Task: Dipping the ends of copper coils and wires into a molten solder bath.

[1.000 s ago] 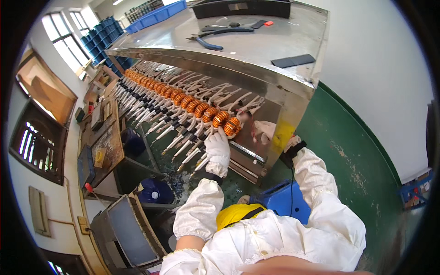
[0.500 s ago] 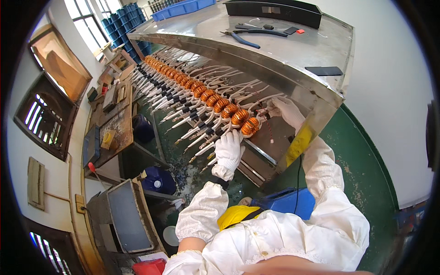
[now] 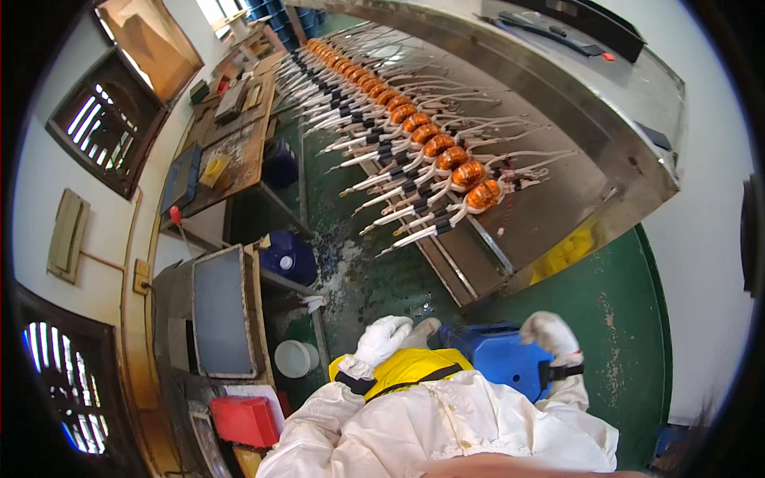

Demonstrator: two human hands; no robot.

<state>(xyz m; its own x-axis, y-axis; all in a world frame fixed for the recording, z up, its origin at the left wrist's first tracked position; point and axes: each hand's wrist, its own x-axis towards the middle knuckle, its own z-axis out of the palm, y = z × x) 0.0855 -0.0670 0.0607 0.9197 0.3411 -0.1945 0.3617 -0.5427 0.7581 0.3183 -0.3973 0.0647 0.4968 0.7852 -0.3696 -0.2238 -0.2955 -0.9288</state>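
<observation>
Far coils (image 3: 328, 56) blur together; black tray (image 3: 607, 28) cut off

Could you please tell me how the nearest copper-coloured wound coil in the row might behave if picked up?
The nearest wound coil would probably feel heavy for its size, as wire wraps it densely. Its white leads would likely trail and could snag, being long and lying close to neighbouring ones.

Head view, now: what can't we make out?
Head view: far coils, too small to count.
Head view: black tray, cut off by the top edge.
Head view: palm of the left hand, hidden by its back.
Head view: blue plastic object, partly behind white clothing.
</observation>
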